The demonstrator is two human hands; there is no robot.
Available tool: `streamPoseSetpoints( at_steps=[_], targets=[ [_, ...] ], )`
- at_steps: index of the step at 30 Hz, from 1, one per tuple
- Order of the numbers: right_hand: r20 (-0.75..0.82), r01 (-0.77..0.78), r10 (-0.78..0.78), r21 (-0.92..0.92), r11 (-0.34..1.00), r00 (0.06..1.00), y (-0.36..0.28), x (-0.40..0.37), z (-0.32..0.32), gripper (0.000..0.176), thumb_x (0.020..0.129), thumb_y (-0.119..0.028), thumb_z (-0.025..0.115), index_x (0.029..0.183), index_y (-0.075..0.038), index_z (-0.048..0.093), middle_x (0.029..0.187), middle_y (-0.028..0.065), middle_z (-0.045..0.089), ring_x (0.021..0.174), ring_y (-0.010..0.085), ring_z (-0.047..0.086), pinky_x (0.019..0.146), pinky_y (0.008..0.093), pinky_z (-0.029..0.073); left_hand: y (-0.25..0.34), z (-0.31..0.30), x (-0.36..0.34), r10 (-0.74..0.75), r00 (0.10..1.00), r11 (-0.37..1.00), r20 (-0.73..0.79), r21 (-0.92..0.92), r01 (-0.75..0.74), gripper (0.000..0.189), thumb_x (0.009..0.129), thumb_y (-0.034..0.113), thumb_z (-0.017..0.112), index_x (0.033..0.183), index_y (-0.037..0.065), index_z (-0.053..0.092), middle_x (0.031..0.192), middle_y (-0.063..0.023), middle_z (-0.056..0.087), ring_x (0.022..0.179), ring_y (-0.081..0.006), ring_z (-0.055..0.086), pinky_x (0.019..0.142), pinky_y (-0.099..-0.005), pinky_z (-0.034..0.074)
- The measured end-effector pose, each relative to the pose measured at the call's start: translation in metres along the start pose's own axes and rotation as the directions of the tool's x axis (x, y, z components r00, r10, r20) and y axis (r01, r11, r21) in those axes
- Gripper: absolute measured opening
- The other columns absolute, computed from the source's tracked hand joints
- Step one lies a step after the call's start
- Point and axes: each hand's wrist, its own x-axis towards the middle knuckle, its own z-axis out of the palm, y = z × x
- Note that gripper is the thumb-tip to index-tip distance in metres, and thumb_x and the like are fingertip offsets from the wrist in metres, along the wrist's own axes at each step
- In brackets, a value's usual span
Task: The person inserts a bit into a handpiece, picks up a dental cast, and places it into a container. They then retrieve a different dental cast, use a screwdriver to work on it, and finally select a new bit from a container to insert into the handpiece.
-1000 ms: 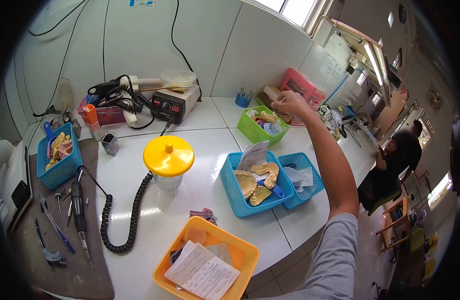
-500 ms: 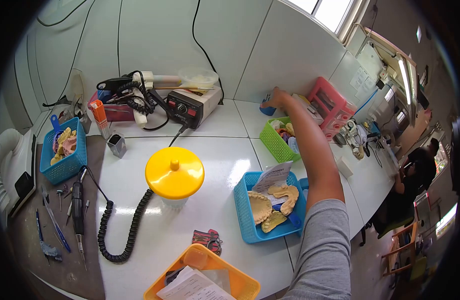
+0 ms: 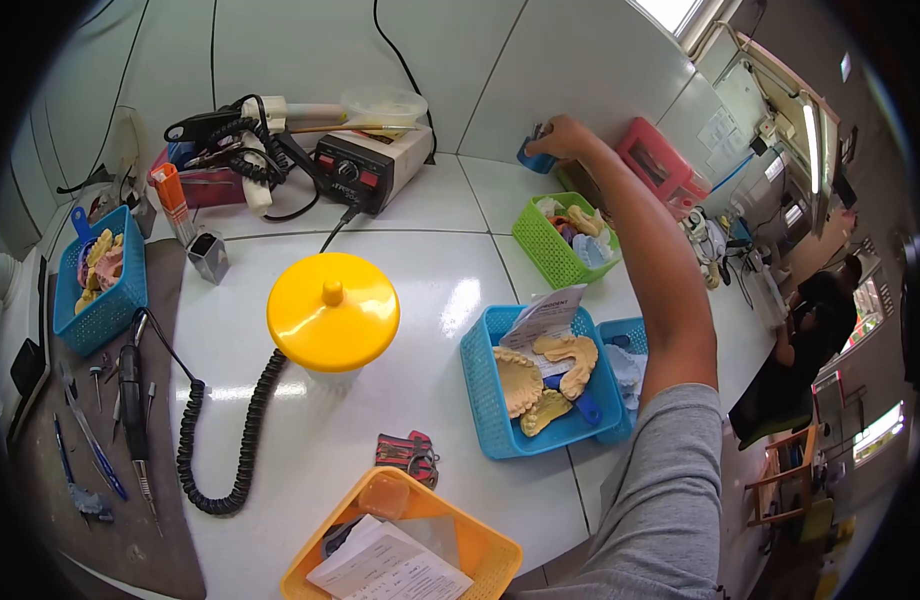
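My right hand [image 3: 566, 139] reaches to the back of the table by the wall, its fingers closed around a small blue container [image 3: 536, 153] whose exact kind I cannot make out. The container looks tilted, with part of it behind the fingers. Just in front of the hand stands a green basket [image 3: 550, 247] with coloured pieces in it. Nearer, beside my forearm, a blue basket [image 3: 488, 400] holds dental casts [image 3: 518, 382] and a printed paper [image 3: 546, 318]. My left hand is out of view.
A yellow-lidded jar [image 3: 334, 315] stands mid-table near a coiled cord [image 3: 205, 500]. A control box [image 3: 370, 165] sits behind it, a handpiece [image 3: 132, 400] on the left mat. An orange basket [image 3: 500, 535] is in front; a pink drawer unit [image 3: 665, 165] stands behind my arm.
The view has shifted, so most things on the table sit further left or higher. The blue container has gone from nearly upright to tilted in my right hand. More of a second blue basket shows beside my arm.
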Motion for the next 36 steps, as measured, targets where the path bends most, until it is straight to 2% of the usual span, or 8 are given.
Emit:
streamPoseSetpoints(
  at_steps=[11, 14, 17, 19, 21, 23, 32, 36],
  targets=[
    [-0.11, 0.314, -0.323, -0.091, 0.945, 0.94, -0.061, -0.175, -0.11, 0.07, 0.07, -0.048, 0.081, 0.123, -0.003, 0.069, 0.112, 0.0174, 0.07, 0.101, 0.026, 0.07, 0.086, 0.0309, 0.056, 0.062, -0.015, -0.032, -0.223, 0.97, 0.973, 0.094, -0.033, 0.227, 0.064, 0.102, 0.055, 0.043, 0.141, 0.007, 0.057, 0.14, -0.0292, 0.056, 0.132, -0.0449, 0.05, 0.112, -0.0497, 0.039],
    [-0.161, 0.385, -0.381, -0.008, 0.923, 0.91, -0.081, -0.234, -0.132, 0.08, 0.074, -0.045, 0.082, 0.132, 0.006, 0.06, 0.113, 0.0212, 0.068, 0.102, 0.0281, 0.069, 0.09, 0.0349, 0.057, 0.094, -0.025, -0.046, -0.252, 0.96, 0.966, 0.121, -0.03, 0.257, 0.064, 0.102, 0.055, 0.043, 0.141, 0.007, 0.057, 0.141, -0.0292, 0.055, 0.134, -0.0446, 0.049, 0.113, -0.0491, 0.038],
    [-0.22, 0.456, -0.448, -0.016, 0.89, 0.867, -0.104, -0.29, -0.144, 0.092, 0.077, -0.043, 0.084, 0.14, 0.014, 0.048, 0.117, 0.0238, 0.066, 0.102, 0.0293, 0.07, 0.09, 0.037, 0.058, 0.02, 0.033, 0.002, -0.117, 0.993, 0.969, 0.016, -0.218, 0.118, 0.067, 0.102, 0.059, 0.043, 0.139, 0.006, 0.055, 0.136, -0.0249, 0.059, 0.13, -0.0409, 0.053, 0.111, -0.0505, 0.038],
    [-0.185, 0.436, -0.423, 0.032, 0.899, 0.887, -0.119, -0.316, -0.147, 0.089, 0.077, -0.041, 0.083, 0.14, 0.011, 0.049, 0.118, 0.0231, 0.065, 0.103, 0.0281, 0.07, 0.09, 0.0358, 0.059, -0.004, 0.064, 0.024, -0.044, 0.998, 0.953, -0.042, -0.302, 0.029, 0.069, 0.101, 0.062, 0.044, 0.138, 0.005, 0.054, 0.132, -0.022, 0.061, 0.127, -0.0384, 0.057, 0.11, -0.0515, 0.038],
    [-0.145, 0.415, -0.401, 0.082, 0.906, 0.905, -0.142, -0.351, -0.146, 0.086, 0.077, -0.04, 0.082, 0.14, 0.009, 0.05, 0.119, 0.0225, 0.065, 0.103, 0.027, 0.07, 0.089, 0.0347, 0.059, 0.058, 0.027, -0.011, -0.126, 0.991, 0.952, -0.05, -0.286, 0.106, 0.075, 0.103, 0.066, 0.03, 0.135, 0.004, 0.057, 0.127, -0.0221, 0.066, 0.123, -0.039, 0.06, 0.106, -0.0461, 0.041],
    [-0.165, 0.362, -0.335, 0.183, 0.914, 0.928, -0.173, -0.384, -0.134, 0.077, 0.076, -0.037, 0.082, 0.135, 0.004, 0.055, 0.115, 0.0201, 0.065, 0.103, 0.0227, 0.069, 0.089, 0.0349, 0.06, 0.075, 0.009, -0.022, -0.145, 0.989, 0.97, -0.003, -0.197, 0.141, 0.073, 0.102, 0.066, 0.032, 0.139, 0.007, 0.056, 0.134, -0.0207, 0.063, 0.127, -0.041, 0.058, 0.107, -0.0489, 0.04],
    [-0.099, 0.499, -0.492, 0.262, 0.826, 0.865, -0.286, -0.477, -0.077, 0.066, 0.057, -0.018, 0.083, 0.119, -0.007, 0.061, 0.104, 0.0087, 0.066, 0.094, 0.0187, 0.067, 0.085, 0.0333, 0.058, 0.18, -0.074, -0.097, -0.229, 0.973, 0.969, 0.035, -0.088, 0.231, 0.082, 0.103, 0.069, 0.028, 0.143, 0.002, 0.052, 0.134, -0.0249, 0.062, 0.126, -0.0418, 0.058, 0.109, -0.0524, 0.042],
    [0.061, 0.492, -0.523, 0.265, 0.83, 0.85, -0.337, -0.511, -0.042, 0.056, 0.061, -0.013, 0.085, 0.113, -0.004, 0.065, 0.103, 0.0117, 0.067, 0.096, 0.0237, 0.071, 0.087, 0.0347, 0.057, 0.189, -0.086, -0.108, -0.17, 0.985, 0.979, 0.005, -0.11, 0.17, 0.08, 0.105, 0.064, 0.031, 0.14, -0.004, 0.053, 0.13, -0.0274, 0.062, 0.124, -0.0422, 0.06, 0.107, -0.0509, 0.044]
  ],
)
